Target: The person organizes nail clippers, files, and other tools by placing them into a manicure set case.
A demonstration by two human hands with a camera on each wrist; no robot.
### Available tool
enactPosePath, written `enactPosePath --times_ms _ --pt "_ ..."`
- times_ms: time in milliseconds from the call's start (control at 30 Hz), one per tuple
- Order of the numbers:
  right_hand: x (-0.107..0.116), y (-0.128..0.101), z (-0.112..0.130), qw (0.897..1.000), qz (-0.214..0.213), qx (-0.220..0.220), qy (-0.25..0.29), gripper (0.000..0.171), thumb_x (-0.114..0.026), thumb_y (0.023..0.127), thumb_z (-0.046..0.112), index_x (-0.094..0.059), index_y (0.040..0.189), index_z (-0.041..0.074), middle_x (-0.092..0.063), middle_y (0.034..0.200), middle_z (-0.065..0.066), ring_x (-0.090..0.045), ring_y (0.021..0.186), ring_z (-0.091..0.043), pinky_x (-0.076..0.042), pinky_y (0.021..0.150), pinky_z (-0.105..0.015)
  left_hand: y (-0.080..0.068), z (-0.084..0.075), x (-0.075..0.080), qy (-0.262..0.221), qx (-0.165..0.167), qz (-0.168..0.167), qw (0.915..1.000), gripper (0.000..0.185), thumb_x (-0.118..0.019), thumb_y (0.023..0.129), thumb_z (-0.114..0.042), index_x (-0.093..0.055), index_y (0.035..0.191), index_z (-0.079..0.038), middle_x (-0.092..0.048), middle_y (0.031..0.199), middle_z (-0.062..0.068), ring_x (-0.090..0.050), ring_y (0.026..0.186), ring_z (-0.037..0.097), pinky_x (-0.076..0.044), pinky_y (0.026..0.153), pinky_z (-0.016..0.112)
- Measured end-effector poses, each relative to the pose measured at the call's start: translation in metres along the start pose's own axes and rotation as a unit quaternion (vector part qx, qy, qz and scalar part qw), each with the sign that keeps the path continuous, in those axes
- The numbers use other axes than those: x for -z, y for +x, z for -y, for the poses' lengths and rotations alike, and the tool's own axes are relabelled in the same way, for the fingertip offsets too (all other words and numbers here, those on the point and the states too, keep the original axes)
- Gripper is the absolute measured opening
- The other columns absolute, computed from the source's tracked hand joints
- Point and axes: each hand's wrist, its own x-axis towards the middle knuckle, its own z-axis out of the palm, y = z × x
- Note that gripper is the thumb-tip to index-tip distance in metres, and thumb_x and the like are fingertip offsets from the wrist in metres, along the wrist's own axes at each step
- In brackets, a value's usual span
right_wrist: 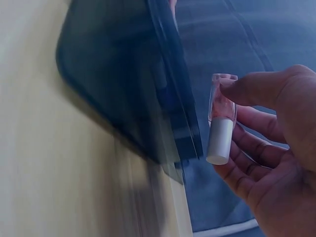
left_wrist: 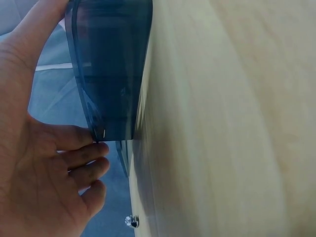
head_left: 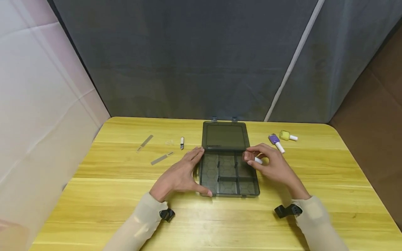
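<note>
A dark translucent organizer box (head_left: 228, 179) lies on the table with its lid (head_left: 224, 136) folded back and its dividers showing. My left hand (head_left: 183, 174) touches the box's left side, thumb at the front edge and fingers spread toward the hinge. The left wrist view shows this hand (left_wrist: 54, 163) with its fingertips against the box wall (left_wrist: 113, 74). Over the right-hand compartments, my right hand (head_left: 273, 163) pinches a reddish nail polish bottle (head_left: 248, 156) with a white cap. In the right wrist view the bottle (right_wrist: 222, 106) is between thumb and fingers, beside the box.
Purple (head_left: 274, 138) and yellow (head_left: 284, 135) nail polish bottles lie at the back right. To the left of the box are a nail clipper (head_left: 182, 143), two flat grey nail files, one nearer (head_left: 160, 159) and one farther (head_left: 146, 141), and small clear pieces (head_left: 169, 142).
</note>
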Motion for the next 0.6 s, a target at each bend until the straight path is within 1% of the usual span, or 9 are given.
enactPosePath --times_ms 233,367,467,600 --pt "-0.009 0.002 0.009 1.000 0.002 0.015 0.002 0.037 -0.081 0.089 0.012 -0.071 0.125 0.011 -0.071 0.112 -0.001 -0.064 0.095 -0.012 -0.059 0.082 -0.032 0.000 0.000 0.000 -0.003 -0.006 -0.004 1.0000 0.147 -0.082 0.057 -0.083 -0.012 0.166 -0.015 -0.009 0.174 0.003 -0.010 0.161 0.021 -0.035 0.122 0.051" --pt "-0.014 0.004 0.016 0.999 0.000 0.032 0.002 0.038 -0.080 0.090 0.011 -0.071 0.126 0.009 -0.071 0.114 -0.001 -0.063 0.090 -0.013 -0.055 0.079 -0.030 0.001 0.000 0.000 -0.006 -0.009 -0.005 0.9999 0.146 -0.080 0.057 -0.084 -0.012 0.166 -0.015 -0.009 0.175 0.003 -0.011 0.161 0.020 -0.036 0.121 0.050" --pt "-0.019 0.007 0.021 0.999 0.006 0.042 0.002 0.038 -0.079 0.091 0.012 -0.070 0.127 0.009 -0.070 0.116 -0.001 -0.061 0.089 -0.015 -0.053 0.077 -0.031 0.002 0.000 0.000 -0.008 -0.007 -0.007 0.9999 0.146 -0.081 0.057 -0.084 -0.012 0.166 -0.015 -0.009 0.175 0.002 -0.011 0.161 0.020 -0.037 0.121 0.049" --pt "-0.025 0.012 0.030 0.998 0.027 0.050 0.006 0.037 -0.079 0.091 0.014 -0.070 0.127 0.011 -0.069 0.118 0.000 -0.063 0.092 -0.016 -0.054 0.080 -0.033 0.001 0.001 0.000 -0.009 -0.003 -0.007 0.9999 0.147 -0.081 0.056 -0.084 -0.013 0.166 -0.015 -0.010 0.174 0.002 -0.011 0.161 0.020 -0.036 0.122 0.049"
